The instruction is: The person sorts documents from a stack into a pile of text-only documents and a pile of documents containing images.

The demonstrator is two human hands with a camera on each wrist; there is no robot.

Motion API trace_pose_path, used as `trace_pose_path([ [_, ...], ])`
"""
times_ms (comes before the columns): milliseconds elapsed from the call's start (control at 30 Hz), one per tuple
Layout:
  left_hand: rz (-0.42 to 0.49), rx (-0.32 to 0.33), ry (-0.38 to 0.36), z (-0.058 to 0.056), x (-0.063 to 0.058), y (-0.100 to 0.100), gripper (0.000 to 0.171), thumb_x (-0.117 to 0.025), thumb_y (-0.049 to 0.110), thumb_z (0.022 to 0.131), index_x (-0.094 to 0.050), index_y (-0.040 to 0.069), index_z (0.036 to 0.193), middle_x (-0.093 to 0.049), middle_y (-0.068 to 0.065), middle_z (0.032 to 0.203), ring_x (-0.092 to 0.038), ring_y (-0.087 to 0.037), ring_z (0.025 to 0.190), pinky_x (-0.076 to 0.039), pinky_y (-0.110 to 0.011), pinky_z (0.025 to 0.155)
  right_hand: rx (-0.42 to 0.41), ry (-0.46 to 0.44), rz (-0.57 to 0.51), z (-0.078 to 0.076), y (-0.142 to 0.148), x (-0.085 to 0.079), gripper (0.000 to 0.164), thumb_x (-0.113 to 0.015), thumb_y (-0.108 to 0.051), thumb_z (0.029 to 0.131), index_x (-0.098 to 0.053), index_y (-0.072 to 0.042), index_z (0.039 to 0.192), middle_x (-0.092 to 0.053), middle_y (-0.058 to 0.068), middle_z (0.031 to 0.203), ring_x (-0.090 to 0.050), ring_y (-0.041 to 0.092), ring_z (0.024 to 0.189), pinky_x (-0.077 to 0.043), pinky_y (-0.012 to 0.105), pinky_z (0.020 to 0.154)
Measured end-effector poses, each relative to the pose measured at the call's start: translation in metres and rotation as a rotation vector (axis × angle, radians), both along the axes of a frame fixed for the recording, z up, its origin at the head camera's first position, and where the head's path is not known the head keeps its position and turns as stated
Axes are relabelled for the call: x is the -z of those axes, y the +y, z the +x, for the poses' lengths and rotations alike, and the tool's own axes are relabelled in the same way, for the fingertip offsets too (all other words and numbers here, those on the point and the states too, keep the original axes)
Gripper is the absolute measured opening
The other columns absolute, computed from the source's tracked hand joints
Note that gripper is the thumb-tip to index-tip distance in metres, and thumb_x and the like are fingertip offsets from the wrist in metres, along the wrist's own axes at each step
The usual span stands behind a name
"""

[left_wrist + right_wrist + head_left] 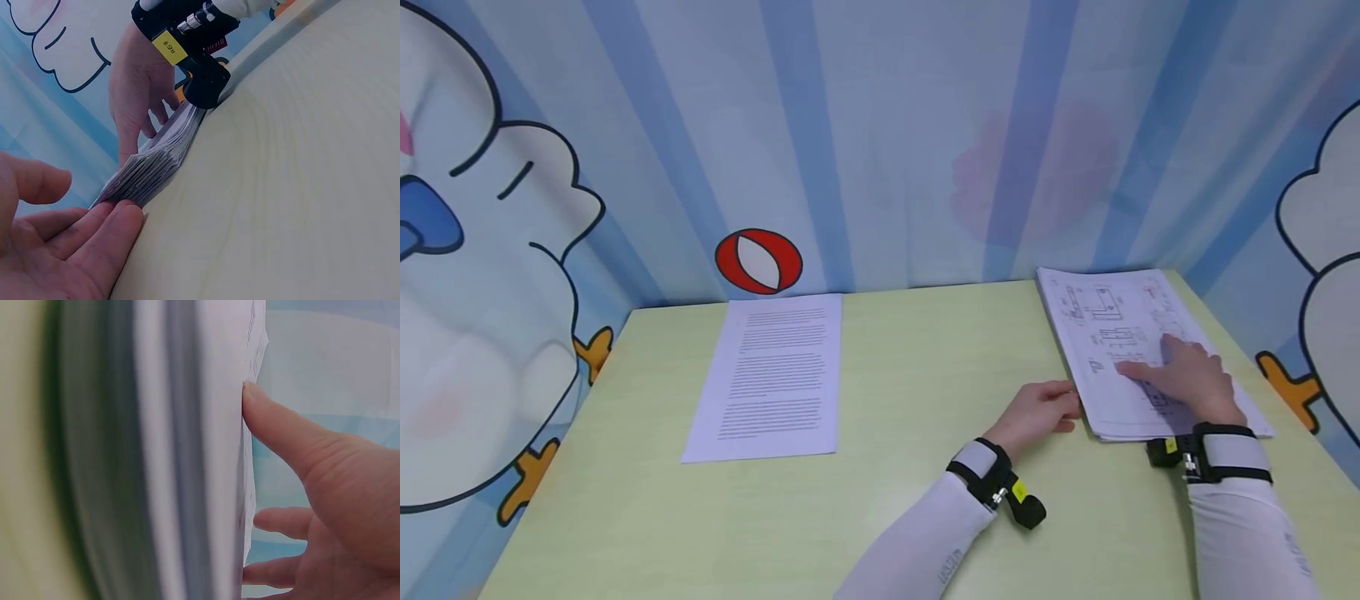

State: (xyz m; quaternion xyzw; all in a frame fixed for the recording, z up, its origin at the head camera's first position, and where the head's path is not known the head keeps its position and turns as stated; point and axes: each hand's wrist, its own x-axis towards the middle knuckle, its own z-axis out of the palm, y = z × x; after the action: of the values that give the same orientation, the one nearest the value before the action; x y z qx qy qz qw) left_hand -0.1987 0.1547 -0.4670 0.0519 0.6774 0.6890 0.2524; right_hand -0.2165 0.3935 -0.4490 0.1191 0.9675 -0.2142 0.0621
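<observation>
A thick stack of paper (1101,321), its top sheet printed with technical drawings, lies at the right side of the table. My right hand (1195,379) rests on the top sheet with thumb and fingers spread. At the stack's left edge is my left hand (1037,412). The left wrist view shows its fingertips (128,215) against the lower part of the stack's edge, with the thumb raised apart from the paper. Seen from the right wrist, the right thumb (275,422) presses the top sheet, and the layered page edges are blurred close to the camera.
A single printed sheet of text (782,383) lies flat on the left part of the pale wooden table (925,350). Behind the table hangs a blue striped curtain (910,150) with cartoon figures, close along its back edge.
</observation>
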Motion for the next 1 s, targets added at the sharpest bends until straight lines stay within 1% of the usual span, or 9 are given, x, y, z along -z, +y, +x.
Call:
trace_pose_path([
  [100,-0.005,0.005,0.004,0.000,0.001,0.003,0.036,-0.059,0.009,0.094,-0.067,0.007,0.129,-0.075,-0.008,0.106,-0.069,-0.014,0.088,-0.059,-0.030,0.084,0.004,-0.001,-0.006,0.000,-0.002,0.000,0.121,-0.057,-0.073,0.084,-0.006,0.013,0.152,-0.024,0.050,0.142,-0.031,0.066,0.116,-0.037,0.070,0.086],
  [200,0.002,0.005,-0.006,-0.001,0.002,0.004,0.036,-0.059,0.009,0.095,-0.065,0.006,0.130,-0.074,-0.007,0.106,-0.067,-0.013,0.085,-0.059,-0.031,0.084,0.003,-0.006,-0.009,0.001,-0.005,-0.002,0.120,-0.056,-0.072,0.085,-0.003,0.012,0.152,-0.022,0.051,0.141,-0.031,0.065,0.115,-0.039,0.067,0.083],
  [333,0.026,0.021,-0.023,-0.003,0.003,0.004,0.035,-0.059,0.012,0.096,-0.065,0.006,0.130,-0.073,-0.007,0.109,-0.067,-0.014,0.087,-0.059,-0.034,0.086,-0.017,-0.015,0.001,0.001,-0.012,-0.004,0.118,-0.055,-0.071,0.087,-0.002,0.012,0.153,-0.021,0.052,0.139,-0.033,0.064,0.112,-0.040,0.064,0.080],
  [467,0.030,0.017,-0.028,-0.002,0.001,0.004,0.030,-0.058,0.015,0.098,-0.068,0.006,0.125,-0.072,-0.005,0.110,-0.068,-0.015,0.088,-0.059,-0.036,0.087,-0.041,-0.017,0.009,0.001,-0.018,-0.007,0.116,-0.054,-0.070,0.088,-0.003,0.011,0.153,-0.023,0.052,0.139,-0.035,0.064,0.112,-0.041,0.062,0.078],
  [600,-0.020,-0.015,-0.022,-0.002,-0.002,0.006,0.026,-0.059,0.020,0.098,-0.071,0.007,0.117,-0.073,-0.003,0.100,-0.066,-0.013,0.081,-0.059,-0.035,0.082,-0.067,-0.012,0.015,-0.001,-0.026,-0.009,0.115,-0.054,-0.070,0.088,-0.004,0.011,0.154,-0.025,0.050,0.142,-0.038,0.065,0.115,-0.043,0.061,0.078],
  [733,-0.029,-0.066,-0.015,-0.001,-0.003,0.007,0.023,-0.061,0.022,0.096,-0.072,0.006,0.109,-0.075,-0.004,0.094,-0.066,-0.012,0.075,-0.059,-0.033,0.074,-0.091,-0.004,0.010,-0.004,-0.034,-0.010,0.114,-0.053,-0.070,0.088,-0.006,0.010,0.154,-0.026,0.048,0.145,-0.041,0.064,0.118,-0.044,0.060,0.079],
  [800,-0.025,-0.085,-0.003,-0.001,-0.002,0.007,0.023,-0.061,0.022,0.096,-0.072,0.005,0.107,-0.075,-0.006,0.094,-0.067,-0.012,0.076,-0.058,-0.031,0.073,-0.100,0.002,0.004,-0.005,-0.038,-0.011,0.113,-0.054,-0.069,0.089,-0.007,0.011,0.154,-0.027,0.047,0.145,-0.041,0.063,0.120,-0.044,0.061,0.082],
  [900,-0.060,-0.101,0.027,-0.002,-0.001,0.005,0.024,-0.059,0.022,0.096,-0.072,0.007,0.110,-0.076,-0.006,0.098,-0.067,-0.011,0.082,-0.054,-0.026,0.072,-0.107,0.004,-0.007,-0.006,-0.043,-0.010,0.113,-0.054,-0.068,0.089,-0.008,0.011,0.154,-0.026,0.047,0.146,-0.039,0.062,0.123,-0.043,0.064,0.087],
  [1000,-0.094,-0.117,0.036,-0.004,0.000,0.003,0.025,-0.057,0.022,0.097,-0.071,0.010,0.114,-0.076,-0.005,0.103,-0.066,-0.010,0.088,-0.050,-0.026,0.077,-0.109,0.007,-0.027,-0.007,-0.047,-0.010,0.112,-0.055,-0.067,0.089,-0.007,0.011,0.154,-0.026,0.046,0.148,-0.038,0.061,0.127,-0.042,0.065,0.092],
])
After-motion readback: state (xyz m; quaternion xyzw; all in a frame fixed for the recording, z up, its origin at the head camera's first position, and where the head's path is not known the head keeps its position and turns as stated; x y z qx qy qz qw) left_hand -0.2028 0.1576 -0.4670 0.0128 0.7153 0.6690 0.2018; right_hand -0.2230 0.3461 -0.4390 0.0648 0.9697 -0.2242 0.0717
